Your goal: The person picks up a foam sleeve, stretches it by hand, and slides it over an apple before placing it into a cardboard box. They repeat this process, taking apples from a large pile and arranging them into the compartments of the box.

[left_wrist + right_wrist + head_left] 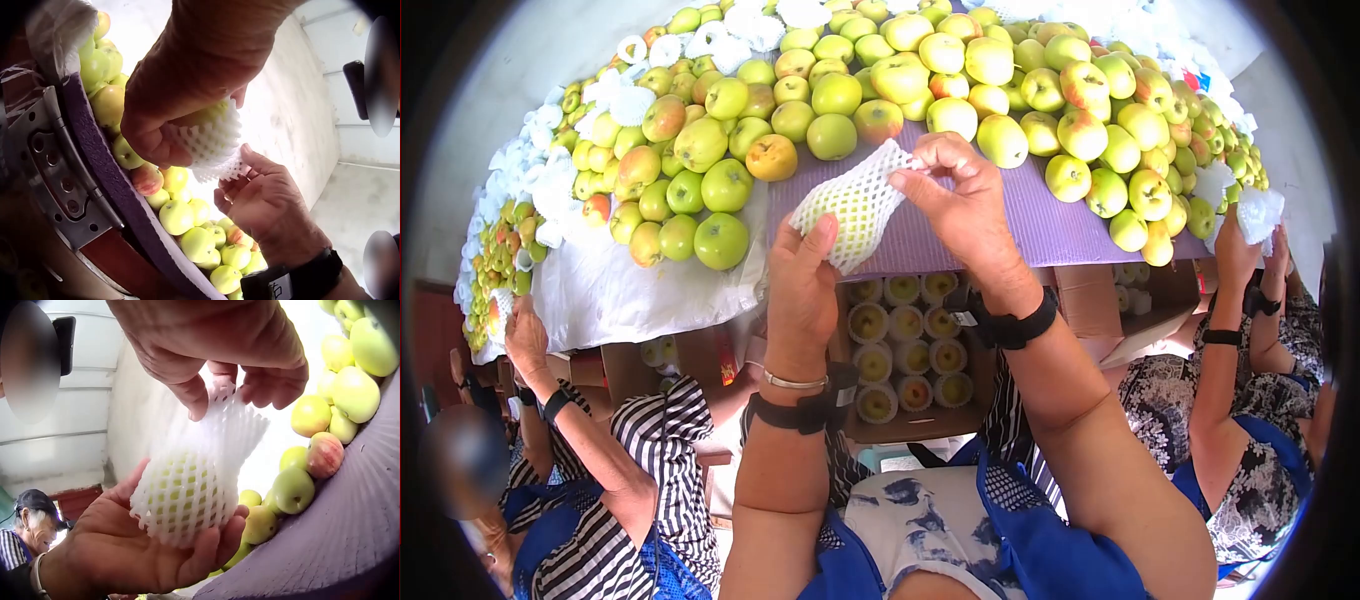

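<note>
A green apple (178,494) sits inside a white foam net sleeve (862,205), its skin showing through the mesh. My left hand (802,285) grips the wrapped apple, thumb over the near side and fingers curled beneath it. With thumb and fingertips, my right hand (962,200) pinches the loose upper end of the sleeve. In the right wrist view that end is drawn out above the apple. Both hands are over the near edge of the purple padded table (1040,215).
Loose apples (840,95) cover the table beyond my hands, with foam sleeves (730,40) among them. Below the table edge, a cardboard box (910,425) holds rows of sleeved apples. People work at both sides; one hand (525,335) is at left, another (1235,250) at right.
</note>
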A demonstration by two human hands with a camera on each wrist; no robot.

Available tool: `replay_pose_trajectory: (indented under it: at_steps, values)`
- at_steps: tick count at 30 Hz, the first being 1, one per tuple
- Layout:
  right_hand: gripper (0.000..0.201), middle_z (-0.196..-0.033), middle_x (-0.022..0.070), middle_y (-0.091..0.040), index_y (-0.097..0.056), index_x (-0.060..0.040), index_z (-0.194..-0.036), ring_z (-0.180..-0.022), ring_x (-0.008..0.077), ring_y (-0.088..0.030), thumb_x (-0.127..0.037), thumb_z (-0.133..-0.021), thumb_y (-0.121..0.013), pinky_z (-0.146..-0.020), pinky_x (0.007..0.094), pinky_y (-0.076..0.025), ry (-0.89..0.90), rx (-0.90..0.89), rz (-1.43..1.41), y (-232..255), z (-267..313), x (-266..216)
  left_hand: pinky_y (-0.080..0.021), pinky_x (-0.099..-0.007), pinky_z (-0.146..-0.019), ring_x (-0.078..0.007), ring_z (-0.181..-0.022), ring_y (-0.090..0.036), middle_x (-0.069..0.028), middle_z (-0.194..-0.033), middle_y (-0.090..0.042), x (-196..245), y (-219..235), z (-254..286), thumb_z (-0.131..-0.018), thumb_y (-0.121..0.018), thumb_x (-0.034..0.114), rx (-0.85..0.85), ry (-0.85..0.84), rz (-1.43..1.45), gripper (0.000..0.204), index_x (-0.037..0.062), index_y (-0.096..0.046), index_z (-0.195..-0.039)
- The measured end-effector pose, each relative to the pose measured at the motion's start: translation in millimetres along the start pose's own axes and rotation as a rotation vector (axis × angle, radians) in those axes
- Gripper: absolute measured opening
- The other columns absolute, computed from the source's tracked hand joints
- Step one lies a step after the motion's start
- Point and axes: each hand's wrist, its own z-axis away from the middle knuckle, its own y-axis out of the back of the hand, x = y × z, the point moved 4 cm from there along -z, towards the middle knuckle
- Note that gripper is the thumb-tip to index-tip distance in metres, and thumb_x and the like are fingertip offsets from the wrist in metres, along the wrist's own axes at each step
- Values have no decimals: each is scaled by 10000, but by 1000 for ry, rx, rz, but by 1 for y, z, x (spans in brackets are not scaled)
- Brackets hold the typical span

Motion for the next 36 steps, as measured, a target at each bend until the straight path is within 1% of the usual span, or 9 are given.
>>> replay_pose_trajectory:
  at_steps: [1, 4, 10, 16, 22, 25, 28, 31, 36]
  values:
    - [143, -820, 35, -572, -564, -18, -747, -741, 96, -519, -43, -733, -704, -654, 248, -447, 104, 12, -2, 1, -1, -6, -531, -391, -742, -225, -971, -604, -106, -1139, -571, 0, 0, 0, -863, -577, 214, 6, 0, 2, 441, 16, -417, -1223]
    - [117, -764, 7, -583, -563, -22, -749, -713, 70, -525, -43, -767, -677, -647, 230, -443, 66, -55, -108, 0, 2, -17, -528, -384, -730, -213, -969, -603, -90, -1129, -577, -1, -1, 0, -875, -559, 261, -59, 58, 11, 437, 15, -429, -1212]
    - [67, -759, -31, -599, -606, -24, -852, -692, 43, -531, -65, -814, -643, -652, 205, -454, -352, -179, -351, -3, 4, 0, -536, -397, -752, -209, -993, -592, -89, -1136, -570, 0, -5, 2, -902, -506, 270, -47, 64, 83, 418, 55, -413, -1248]
    - [161, -801, -5, -626, -607, -9, -897, -759, 59, -571, -29, -758, -687, -687, 232, -485, -284, -161, -261, -9, 3, 0, -536, -436, -784, -247, -1057, -558, -116, -1205, -512, 0, -7, 3, -897, -501, 200, -99, 60, 100, 417, 61, -380, -1270]
    - [172, -807, 8, -636, -611, -1, -898, -774, 58, -571, -17, -746, -689, -670, 247, -494, -335, -175, -261, -14, 6, -7, -543, -437, -782, -259, -1030, -574, -125, -1196, -515, -1, -10, 6, -827, -570, 96, -71, 57, 83, 477, 61, -388, -1266]
    - [172, -800, 44, -650, -615, -10, -896, -742, 100, -600, 15, -731, -657, -646, 258, -496, -259, -83, -135, -14, 8, -11, -553, -432, -756, -253, -996, -590, -128, -1177, -527, -1, -11, 8, -815, -576, 75, -47, 44, 7, 482, 52, -394, -1261]
    - [208, -765, 90, -633, -621, -32, -889, -688, 205, -613, 43, -695, -612, -614, 296, -495, 269, -47, 211, -16, 9, -21, -577, -325, -657, -219, -891, -623, -129, -1080, -570, 0, -15, 8, -784, -630, 46, -22, 6, -7, 503, 14, -400, -1231]
    - [246, -741, 109, -591, -626, -56, -882, -672, 294, -586, 41, -657, -594, -602, 335, -491, 325, -79, 351, -22, 12, -31, -577, -316, -654, -205, -879, -625, -126, -1063, -581, 1, -15, 9, -797, -616, 41, 6, 2, 9, 477, 0, -414, -1227]
    - [220, -757, 99, -562, -625, -49, -874, -669, 285, -573, 3, -661, -610, -571, 351, -468, 451, -144, 353, -35, 19, -37, -568, -310, -678, -194, -906, -613, -121, -1088, -573, 2, -9, 8, -844, -560, 65, 48, -55, 38, 442, -3, -408, -1253]
